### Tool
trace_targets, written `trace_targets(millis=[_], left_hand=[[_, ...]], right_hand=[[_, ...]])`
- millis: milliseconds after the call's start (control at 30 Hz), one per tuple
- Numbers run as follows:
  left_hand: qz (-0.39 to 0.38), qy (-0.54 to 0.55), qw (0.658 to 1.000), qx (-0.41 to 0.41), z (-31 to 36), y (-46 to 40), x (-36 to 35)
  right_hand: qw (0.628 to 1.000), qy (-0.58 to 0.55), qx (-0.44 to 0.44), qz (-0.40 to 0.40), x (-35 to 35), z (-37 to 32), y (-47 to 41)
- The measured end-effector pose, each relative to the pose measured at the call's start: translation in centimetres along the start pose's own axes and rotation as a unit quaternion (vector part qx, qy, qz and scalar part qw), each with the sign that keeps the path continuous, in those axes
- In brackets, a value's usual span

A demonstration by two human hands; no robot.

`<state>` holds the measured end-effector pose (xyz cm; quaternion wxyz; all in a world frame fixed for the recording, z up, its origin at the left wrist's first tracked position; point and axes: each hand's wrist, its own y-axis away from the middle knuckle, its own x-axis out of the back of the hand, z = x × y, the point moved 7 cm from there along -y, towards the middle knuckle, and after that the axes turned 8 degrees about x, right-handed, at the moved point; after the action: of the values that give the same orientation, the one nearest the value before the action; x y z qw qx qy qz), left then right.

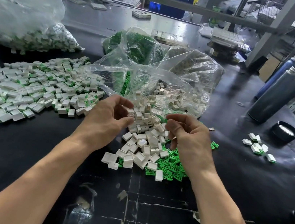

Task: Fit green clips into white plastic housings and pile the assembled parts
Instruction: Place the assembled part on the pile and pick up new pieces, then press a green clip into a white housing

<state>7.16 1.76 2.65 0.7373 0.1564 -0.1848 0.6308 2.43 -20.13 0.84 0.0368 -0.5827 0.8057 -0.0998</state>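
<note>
We find both hands poised over the heap of white housings [142, 141] on the worktop [46, 154]. The left hand [108, 117] curls its fingers at the heap's far left edge; whether it pinches a housing we cannot tell. The right hand [187, 134] is likewise curled, contents unclear. Green clips [169, 166] lie at the heap's near right, nearer the right hand. The finished pile [32, 86] lies left of the heap.

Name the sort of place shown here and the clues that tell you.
Probably a small factory assembly bench: bulk plastic bags of green clips, a big pile of assembled parts and blue storage bins behind.
</note>
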Motion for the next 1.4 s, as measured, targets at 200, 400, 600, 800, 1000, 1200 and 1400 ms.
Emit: trace_targets(millis=[200,400,600,800,1000,1200,1400], left_hand=[[-0.056,0.098,0.994,-0.011,0.9,0.8,-2.4],[-0.059,0.16,0.985,-0.018,1.2,1.0,-2.9],[-0.045,0.161,0.985,-0.048,1.7,1.3,-2.9],[-0.034,0.159,0.986,-0.049,1.7,1.2,-2.9],[-0.034,0.153,0.986,-0.053,1.7,1.2,-3.0],[-0.057,0.178,0.981,-0.052,1.5,1.1,-3.5],[-0.057,0.193,0.978,-0.048,1.3,0.9,-3.7]], right_hand=[[0.998,-0.042,0.031,-0.023,-1.2,-0.5,0.3],[0.997,-0.048,0.049,-0.03,-1.4,-0.8,0.5],[0.995,-0.055,0.07,-0.048,-1.8,-1.6,0.9],[0.994,-0.035,0.082,-0.071,-2.4,-2.0,1.2],[0.992,-0.007,0.099,-0.083,-2.4,-2.2,1.3],[0.99,0.02,0.114,-0.08,-2.5,-2.6,1.4],[0.988,0.06,0.122,-0.078,-2.0,-2.9,1.4]])
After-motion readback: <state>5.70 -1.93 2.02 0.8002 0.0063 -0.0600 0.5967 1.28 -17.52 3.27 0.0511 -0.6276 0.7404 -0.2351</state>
